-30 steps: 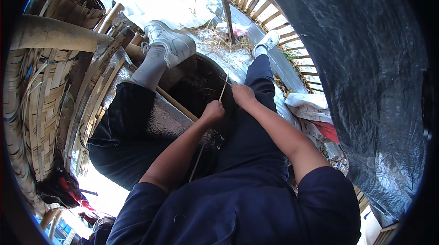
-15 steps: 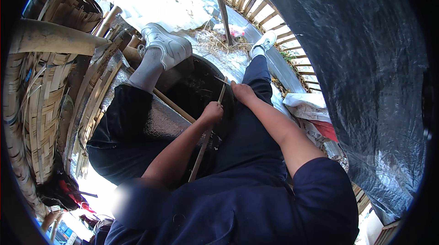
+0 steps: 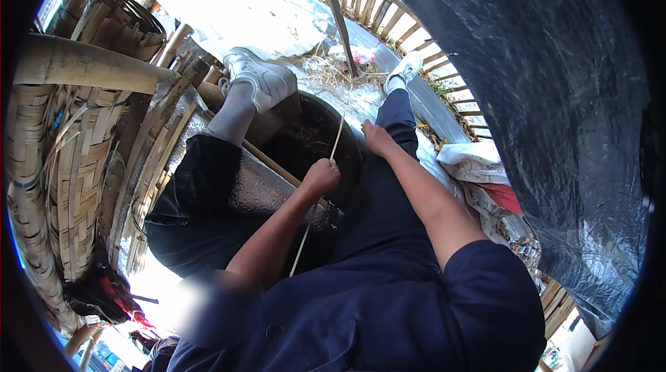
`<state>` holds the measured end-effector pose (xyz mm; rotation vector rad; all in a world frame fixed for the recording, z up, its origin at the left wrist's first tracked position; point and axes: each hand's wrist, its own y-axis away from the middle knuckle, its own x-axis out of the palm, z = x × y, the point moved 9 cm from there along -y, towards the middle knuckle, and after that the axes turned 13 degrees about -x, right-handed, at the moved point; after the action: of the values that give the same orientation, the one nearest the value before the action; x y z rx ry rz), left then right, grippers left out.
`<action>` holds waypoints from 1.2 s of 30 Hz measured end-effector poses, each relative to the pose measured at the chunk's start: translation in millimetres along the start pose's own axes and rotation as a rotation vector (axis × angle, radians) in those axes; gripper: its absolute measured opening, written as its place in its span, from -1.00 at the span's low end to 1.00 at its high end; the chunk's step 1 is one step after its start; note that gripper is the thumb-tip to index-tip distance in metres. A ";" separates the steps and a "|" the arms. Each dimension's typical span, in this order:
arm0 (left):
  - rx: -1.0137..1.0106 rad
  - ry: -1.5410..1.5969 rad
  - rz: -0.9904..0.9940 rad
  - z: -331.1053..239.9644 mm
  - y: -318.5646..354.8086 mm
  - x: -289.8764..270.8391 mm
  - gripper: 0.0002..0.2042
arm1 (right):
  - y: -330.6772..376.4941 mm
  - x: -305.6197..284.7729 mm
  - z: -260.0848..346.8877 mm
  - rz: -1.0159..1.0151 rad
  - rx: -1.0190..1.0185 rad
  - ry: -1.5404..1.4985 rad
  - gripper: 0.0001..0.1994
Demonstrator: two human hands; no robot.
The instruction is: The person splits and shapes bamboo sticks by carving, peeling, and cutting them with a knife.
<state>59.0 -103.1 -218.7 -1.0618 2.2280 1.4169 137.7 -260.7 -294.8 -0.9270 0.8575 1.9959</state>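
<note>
My left hand is closed around a long, thin bamboo strip. The strip slants from above the round dark tub down past my wrist toward my lap. To the right of the strip's upper end, my right hand is closed and apart from it, over my right thigh. Whatever that hand holds is too small or hidden to make out. Beneath my left hand, a thicker pole crosses the tub's near side.
My raised left shoe rests by the tub's far left edge. Woven bamboo baskets and split bamboo lengths stand at left. A black plastic sheet hangs at right, beside a slatted bamboo fence. White sacking lies below it.
My right hand has moved slightly right, away from the strip. A thin blade-like piece between that hand and the strip no longer shows. The strip has turned and looks narrower.
</note>
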 end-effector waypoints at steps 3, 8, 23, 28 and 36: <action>-0.321 0.477 -0.105 9.4 23.5 -45.1 -0.64 | 9.0 -38.3 -3.2 -0.217 0.067 -0.149 -0.77; -0.144 0.701 -0.163 -11.6 42.3 -87.2 -0.61 | 27.2 -111.2 33.2 -0.525 0.023 -0.197 -0.65; 0.229 0.965 0.232 -92.9 137.7 -129.6 -0.58 | 54.5 -229.5 194.4 -0.657 -0.166 -1.386 -0.77; 0.294 1.106 0.094 -79.0 158.6 -175.7 -0.43 | 71.2 -279.4 206.8 -0.787 -0.214 -1.376 -0.79; 0.324 1.032 0.146 -60.0 163.4 -214.0 -0.42 | 61.5 -266.5 200.6 -0.660 -0.229 -1.386 -0.83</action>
<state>96.4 -24.6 43.1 -1.7827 3.1004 0.4852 142.8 -223.2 42.3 0.2036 -0.4201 1.5879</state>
